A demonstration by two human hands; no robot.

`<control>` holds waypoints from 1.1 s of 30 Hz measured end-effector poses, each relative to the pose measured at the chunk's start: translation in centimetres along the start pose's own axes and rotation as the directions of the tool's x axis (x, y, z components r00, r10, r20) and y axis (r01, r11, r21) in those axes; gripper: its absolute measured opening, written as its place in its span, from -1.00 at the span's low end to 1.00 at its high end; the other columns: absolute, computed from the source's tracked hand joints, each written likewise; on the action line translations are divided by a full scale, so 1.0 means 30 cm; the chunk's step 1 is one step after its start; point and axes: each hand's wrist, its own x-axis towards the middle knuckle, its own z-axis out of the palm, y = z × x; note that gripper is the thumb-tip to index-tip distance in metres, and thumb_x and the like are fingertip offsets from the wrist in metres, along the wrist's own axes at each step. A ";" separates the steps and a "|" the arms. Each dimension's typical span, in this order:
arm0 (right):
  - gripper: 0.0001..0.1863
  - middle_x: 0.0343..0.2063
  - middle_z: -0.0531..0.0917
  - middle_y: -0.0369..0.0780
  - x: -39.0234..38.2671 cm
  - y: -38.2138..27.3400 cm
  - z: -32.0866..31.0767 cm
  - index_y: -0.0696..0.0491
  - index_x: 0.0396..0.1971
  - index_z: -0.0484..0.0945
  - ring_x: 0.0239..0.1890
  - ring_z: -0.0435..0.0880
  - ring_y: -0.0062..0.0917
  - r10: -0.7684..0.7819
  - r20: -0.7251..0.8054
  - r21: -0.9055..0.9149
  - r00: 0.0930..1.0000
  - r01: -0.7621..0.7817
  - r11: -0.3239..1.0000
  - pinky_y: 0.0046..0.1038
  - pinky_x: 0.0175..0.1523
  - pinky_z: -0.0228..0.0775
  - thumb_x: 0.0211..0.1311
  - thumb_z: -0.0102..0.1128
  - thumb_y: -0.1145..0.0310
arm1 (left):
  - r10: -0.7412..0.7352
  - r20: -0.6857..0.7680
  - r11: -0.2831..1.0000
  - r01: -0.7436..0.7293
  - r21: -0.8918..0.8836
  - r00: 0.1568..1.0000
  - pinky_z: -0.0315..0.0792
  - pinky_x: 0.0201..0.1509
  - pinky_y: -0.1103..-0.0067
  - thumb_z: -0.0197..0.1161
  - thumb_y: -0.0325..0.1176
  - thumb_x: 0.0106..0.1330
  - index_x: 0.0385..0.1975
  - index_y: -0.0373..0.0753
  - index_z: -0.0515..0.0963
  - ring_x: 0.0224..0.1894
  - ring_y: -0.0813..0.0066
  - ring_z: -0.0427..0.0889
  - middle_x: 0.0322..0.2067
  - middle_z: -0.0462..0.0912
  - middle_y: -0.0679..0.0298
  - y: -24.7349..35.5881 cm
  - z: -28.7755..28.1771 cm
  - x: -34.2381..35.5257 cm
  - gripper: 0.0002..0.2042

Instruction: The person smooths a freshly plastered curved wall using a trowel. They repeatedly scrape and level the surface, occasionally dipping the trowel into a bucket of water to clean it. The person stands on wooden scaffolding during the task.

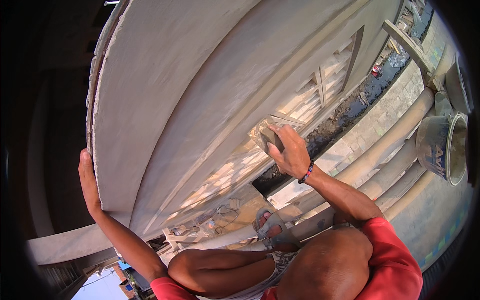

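Note:
A grey plastered wall with raised bands and a long curved edge fills the middle of the view. My right hand is closed around a small flat block, mottled tan and grey, held at the wall's lower part. What the block is made of I cannot tell. Far to the left, my left hand lies against the rough edge of the wall, fingers stretched upward along it and partly hidden.
Bamboo poles run beneath me, and my sandalled foot rests at them. To the right hangs or stands a plastic bucket, smeared with grey. Far below lie a ditch with dark water and a paved strip. A wooden beam juts out at upper right.

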 end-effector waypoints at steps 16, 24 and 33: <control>-0.49 -0.36 0.47 -0.06 0.079 -0.065 0.001 0.21 0.06 0.43 -0.33 0.52 -0.17 -0.019 -0.143 0.113 0.990 0.035 0.993 -0.24 -0.20 0.43 0.04 0.29 0.57 | -0.074 -0.047 0.997 0.074 0.004 0.996 0.27 0.11 0.55 -0.10 0.17 0.50 -0.12 -0.29 0.46 -0.16 0.48 0.35 -0.26 0.44 0.29 0.004 -0.001 -0.002 -0.46; -0.51 -0.33 0.46 -0.04 0.005 0.083 -0.004 0.21 0.06 0.47 -0.31 0.52 -0.18 -0.049 0.015 -0.017 0.999 0.049 0.999 -0.25 -0.19 0.41 0.06 0.28 0.53 | -0.044 0.094 0.997 0.050 -0.063 0.995 0.29 0.09 0.51 -0.13 0.14 0.52 -0.11 -0.31 0.47 -0.17 0.45 0.37 -0.24 0.48 0.26 0.008 -0.009 0.021 -0.46; -0.56 -0.31 0.54 -0.08 0.236 0.051 -0.133 0.17 0.03 0.51 -0.33 0.54 -0.33 0.180 -0.395 0.160 0.901 -0.125 0.979 -0.35 -0.18 0.44 0.10 0.28 0.46 | 0.051 0.008 0.996 -0.052 0.073 0.999 0.30 0.10 0.49 -0.16 0.12 0.53 -0.08 -0.33 0.48 -0.15 0.42 0.41 -0.25 0.50 0.25 -0.013 -0.008 0.010 -0.46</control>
